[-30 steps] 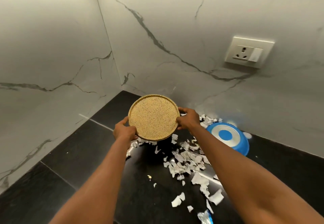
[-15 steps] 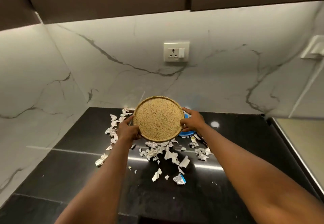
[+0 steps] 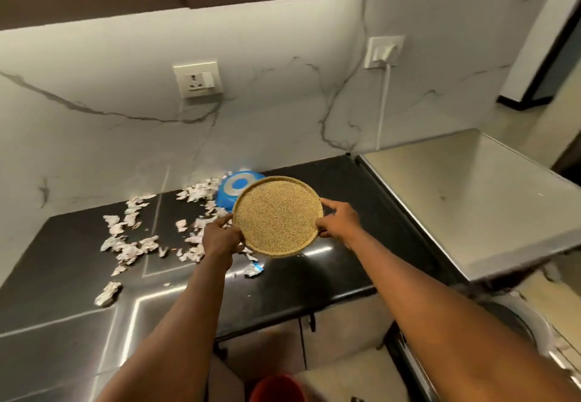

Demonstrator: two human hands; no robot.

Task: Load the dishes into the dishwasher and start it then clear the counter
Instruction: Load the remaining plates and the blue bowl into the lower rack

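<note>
A round tan speckled plate (image 3: pixel 278 216) is held tilted above the black counter (image 3: pixel 330 263), its face toward me. My left hand (image 3: pixel 221 238) grips its left rim and my right hand (image 3: pixel 341 221) pinches its right rim. Behind the plate a blue bowl (image 3: pixel 231 189) lies upside down on the counter, partly hidden. Torn white paper scraps (image 3: pixel 132 244) are scattered over the counter to the left and under the plate.
A steel-topped appliance (image 3: pixel 471 200) stands right of the counter, with a round drum door (image 3: pixel 518 323) below it. A red bin (image 3: pixel 276 389) sits on the floor under the counter edge. Two wall sockets (image 3: pixel 197 79) are on the marble backsplash, one with a white cord (image 3: pixel 383 103).
The view has swung right and pulled back, bringing in the counter's front edge and the steel-topped appliance. Both hands still hold the plate, now farther right over the counter.
</note>
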